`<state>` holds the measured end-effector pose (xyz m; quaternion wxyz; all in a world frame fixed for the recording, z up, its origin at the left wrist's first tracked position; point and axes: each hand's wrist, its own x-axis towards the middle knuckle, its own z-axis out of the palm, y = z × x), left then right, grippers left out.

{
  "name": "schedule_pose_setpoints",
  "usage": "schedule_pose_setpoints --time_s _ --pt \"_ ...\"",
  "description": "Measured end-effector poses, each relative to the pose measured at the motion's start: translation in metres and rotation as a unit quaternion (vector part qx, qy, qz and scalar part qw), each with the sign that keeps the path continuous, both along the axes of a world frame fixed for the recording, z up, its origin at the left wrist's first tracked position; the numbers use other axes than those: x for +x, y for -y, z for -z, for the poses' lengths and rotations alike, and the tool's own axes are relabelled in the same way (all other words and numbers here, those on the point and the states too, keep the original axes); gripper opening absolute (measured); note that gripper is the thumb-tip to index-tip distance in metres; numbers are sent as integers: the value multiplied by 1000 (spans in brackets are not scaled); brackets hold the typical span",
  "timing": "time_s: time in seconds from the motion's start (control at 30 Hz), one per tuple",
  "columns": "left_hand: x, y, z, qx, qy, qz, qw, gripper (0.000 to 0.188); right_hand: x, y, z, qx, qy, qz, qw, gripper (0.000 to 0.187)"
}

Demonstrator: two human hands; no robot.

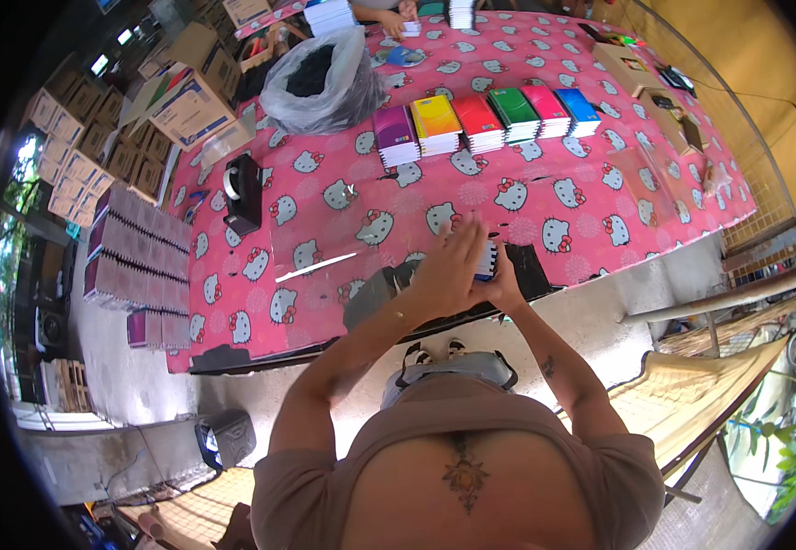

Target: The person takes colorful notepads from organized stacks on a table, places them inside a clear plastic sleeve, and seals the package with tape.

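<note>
Near the table's front edge, my right hand [505, 286] is wrapped round a small spiral notebook [487, 263] with a dark blue edge and black coil; whether it is one or a stack I cannot tell. My left hand [453, 268] lies against its left side, fingers stretched out and hiding most of it. Beyond my hands stand stacks of spiral notebooks in a row: purple [396, 128], yellow [436, 117], red [477, 115], green [513, 108], pink [545, 104] and blue [578, 105].
A pink cat-patterned cloth [306, 197] covers the table. A black tape dispenser [244, 194] stands at left, a clear plastic bag [361, 78] of black pieces behind it. Cartons [192, 110] and purple notebook stacks [137, 238] are further left. Another person's hands [400, 18] work at the far edge.
</note>
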<state>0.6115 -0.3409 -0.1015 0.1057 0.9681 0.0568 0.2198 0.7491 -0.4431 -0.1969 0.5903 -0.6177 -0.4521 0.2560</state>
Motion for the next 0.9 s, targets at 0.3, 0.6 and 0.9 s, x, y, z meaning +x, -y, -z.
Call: schedule_pose_setpoints --time_s 0.3,0.6,0.9 --pt "-22 -43 3 -115 -52 -158 979 80 -9 -21 -12 97 -8 34 995 80" --pt "-181 -102 78 -455 129 -509 719 78 -101 -132 -30 -225 -295 -215 904 51" --pt "-212 -177 84 -261 -3 -595 760 83 -137 -221 4 -320 24 -131 938 64"
